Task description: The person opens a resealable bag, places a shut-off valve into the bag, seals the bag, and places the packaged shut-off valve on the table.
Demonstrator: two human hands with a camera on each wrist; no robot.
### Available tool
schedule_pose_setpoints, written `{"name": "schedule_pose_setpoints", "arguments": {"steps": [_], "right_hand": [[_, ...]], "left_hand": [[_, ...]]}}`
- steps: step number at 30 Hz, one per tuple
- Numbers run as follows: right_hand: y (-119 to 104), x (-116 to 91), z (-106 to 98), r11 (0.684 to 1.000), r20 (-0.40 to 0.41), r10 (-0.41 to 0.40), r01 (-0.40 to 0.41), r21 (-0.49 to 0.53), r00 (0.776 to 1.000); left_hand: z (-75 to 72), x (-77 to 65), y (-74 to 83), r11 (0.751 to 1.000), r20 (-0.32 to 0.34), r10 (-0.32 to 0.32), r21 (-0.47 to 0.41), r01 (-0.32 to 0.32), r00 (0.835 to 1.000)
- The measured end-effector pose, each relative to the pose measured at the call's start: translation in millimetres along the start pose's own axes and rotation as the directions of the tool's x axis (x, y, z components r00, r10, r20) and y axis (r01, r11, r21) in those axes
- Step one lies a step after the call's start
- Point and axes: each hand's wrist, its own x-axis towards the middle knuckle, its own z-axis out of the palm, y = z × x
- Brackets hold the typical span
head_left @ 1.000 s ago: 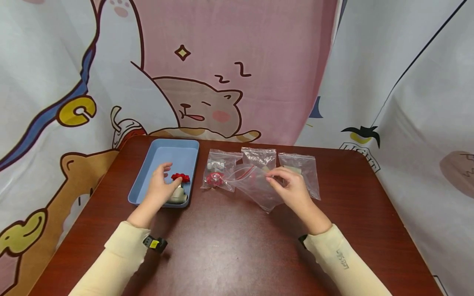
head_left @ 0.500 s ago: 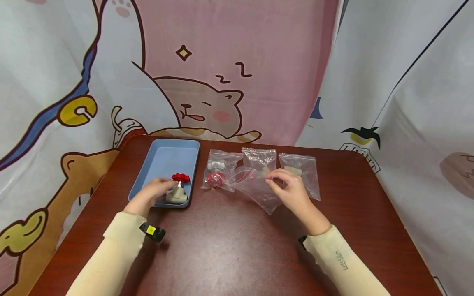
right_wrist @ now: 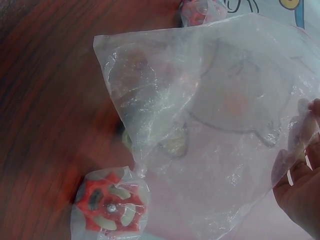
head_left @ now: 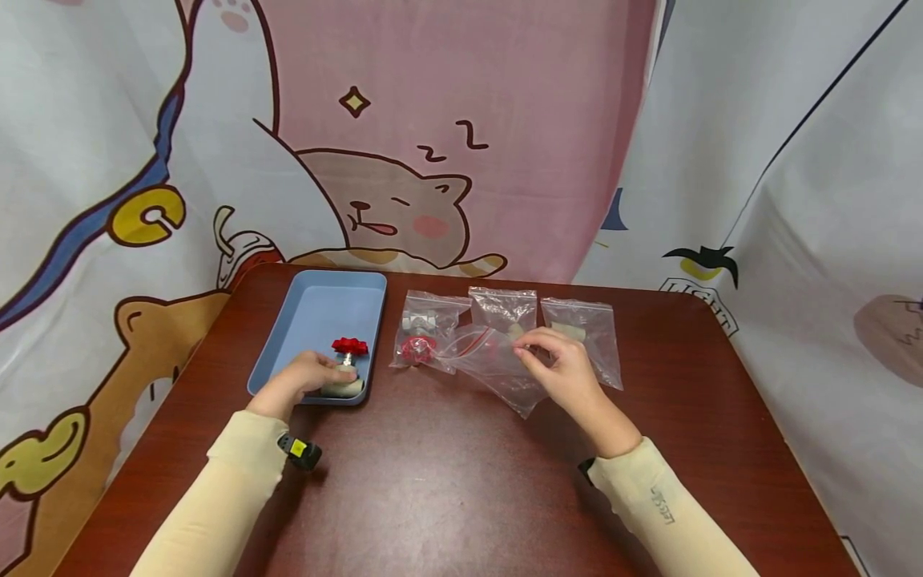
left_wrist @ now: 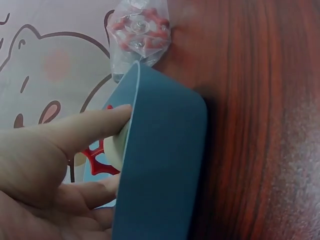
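Inside the blue tray (head_left: pixel 332 300), my left hand (head_left: pixel 299 381) holds a beige valve with a red handwheel (head_left: pixel 350 346) by its body, the thumb across its near side. The left wrist view shows the valve body (left_wrist: pixel 115 150) between thumb and fingers, partly hidden behind the tray wall (left_wrist: pixel 165 150). My right hand (head_left: pixel 566 365) pinches a clear zip bag (head_left: pixel 497 373) with a red zip line near its mouth. No contents show in this bag, which hangs spread out in the right wrist view (right_wrist: pixel 200 150).
Three bagged items lie along the back of the table: a bag with a red-wheeled valve (head_left: pixel 420 348), a middle bag (head_left: pixel 505 303) and a right bag with a beige part (head_left: pixel 570 330). The held bag partly covers them. A printed curtain (head_left: pixel 461 96) hangs behind.
My left hand has moved down from above the valve, beside its red handwheel, to its body and taken hold of it. The right hand and its bag have hardly moved.
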Motion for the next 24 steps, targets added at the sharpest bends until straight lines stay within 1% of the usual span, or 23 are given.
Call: {"name": "schedule_pose_setpoints", "arguments": {"steps": [5, 7, 8, 11, 13, 14, 17, 19, 21, 24], "right_hand": [[2, -1, 0, 1.0, -0.01, -0.005, 0.005, 0.023, 1.0], [3, -1, 0, 0.999, -0.018, -0.004, 0.005, 0.034, 1.0], [-2, 0, -1, 0.999, -0.023, -0.006, 0.006, 0.032, 1.0], [-18, 3, -4, 0.999, -0.034, -0.01, 0.011, 0.034, 0.999], [-29, 4, -6, 1.0, -0.035, -0.004, 0.005, 0.03, 0.999], [-34, 5, -7, 1.0, -0.036, -0.006, 0.007, 0.028, 0.999], [-29, 5, -5, 0.999, -0.039, -0.003, 0.004, 0.033, 0.999], [-22, 3, -2, 0.999, -0.045, -0.003, 0.004, 0.034, 0.999], [-12, 2, 0, 0.999, -0.046, -0.001, 0.003, 0.036, 0.999], [-2, 0, 2, 0.999, -0.041, 0.006, -0.004, 0.039, 0.999]], "left_hand": [[2.2, 3.6, -1.6, 1.0, -0.056, 0.003, 0.021, -0.002, 0.998], [3.3, 4.3, -2.0, 1.0, -0.089, -0.004, 0.011, 0.005, 0.996], [3.9, 4.6, -2.0, 1.0, -0.108, -0.01, 0.003, 0.011, 0.994], [4.3, 2.4, -0.1, 0.998, -0.161, -0.036, -0.058, 0.027, 0.986], [4.0, 0.7, 1.5, 0.993, -0.195, -0.04, -0.118, 0.017, 0.98], [3.2, -0.5, 2.5, 0.989, -0.205, -0.031, -0.146, 0.001, 0.978], [0.8, -2.3, 4.7, 0.975, -0.233, -0.003, -0.218, -0.049, 0.973], [-0.7, -3.1, 5.5, 0.966, -0.249, 0.013, -0.246, -0.076, 0.968], [-1.8, -4.1, 6.3, 0.956, -0.259, 0.016, -0.279, -0.09, 0.966], [-2.3, -6.3, 7.8, 0.928, -0.259, 0.0, -0.36, -0.096, 0.966]]}}
